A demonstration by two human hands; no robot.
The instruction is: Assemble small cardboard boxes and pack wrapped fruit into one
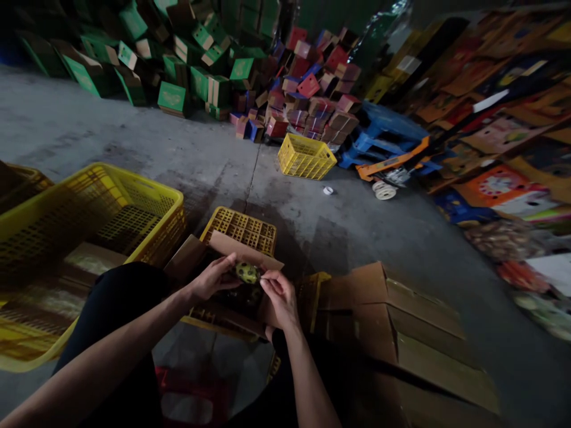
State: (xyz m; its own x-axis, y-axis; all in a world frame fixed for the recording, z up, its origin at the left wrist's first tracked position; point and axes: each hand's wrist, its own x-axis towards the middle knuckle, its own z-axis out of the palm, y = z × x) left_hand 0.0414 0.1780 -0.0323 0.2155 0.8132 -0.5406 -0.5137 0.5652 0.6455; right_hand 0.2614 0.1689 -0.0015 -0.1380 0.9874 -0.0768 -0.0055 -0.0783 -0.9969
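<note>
Your left hand [209, 281] curls around the left end of a dark-spotted, yellow-green oblong item [247, 273], while your right hand [281, 295] has its thumb and fingers drawn narrow at the other end. The item sits between your hands at the centre of the frame, over an open cardboard box [243, 248] with its flaps spread; the contents are too dark to make out. That box rests on a yellow plastic crate [244, 229].

Between your knees, at the bottom, is a red stool [191, 380]. A large yellow crate [166, 217] fills the left, with cardboard inside, and brown cartons [428, 333] stand at lower right.

The grey concrete floor [214, 157] is stained and crossed by a seam. Farther up it you have a small yellow crate [307, 157], a white ring-like piece [328, 190], blue pallets [383, 128] and an orange pallet jack [397, 159]. Green boxes [172, 97] heap at upper left, red and purple boxes [308, 86] at upper centre, and orange cartons [499, 184] at right, in a dim room.
</note>
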